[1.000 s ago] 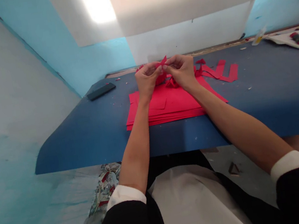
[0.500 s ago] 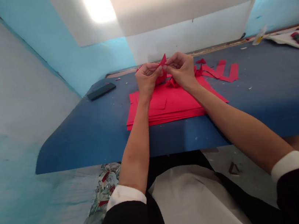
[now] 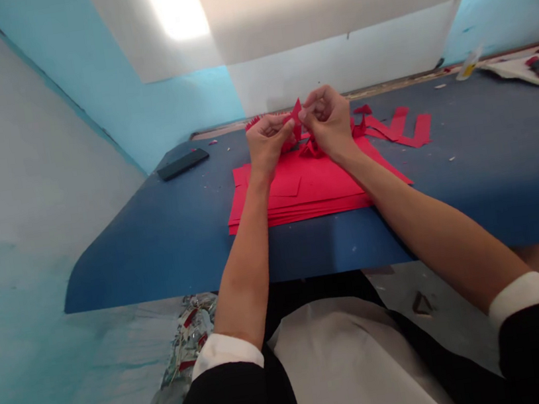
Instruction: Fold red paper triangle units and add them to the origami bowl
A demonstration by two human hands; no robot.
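Over the stacked red paper sheets (image 3: 331, 180), my left grip (image 3: 264, 144) pinches a small pointed red paper piece (image 3: 296, 114), best steadied lightly; whether my right grip (image 3: 331, 121) holds it, I cannot tell.

In our left hand (image 3: 265, 142) we pinch a folded red paper (image 3: 297, 116); our right hand (image 3: 330, 125) has its fingertips right at its edge. Below, red sheets (image 3: 329, 179) lie stacked on our blue table (image 3: 164, 237), with red strips (image 3: 422, 129) to the right and a dark flat slab (image 3: 183, 165) far left.
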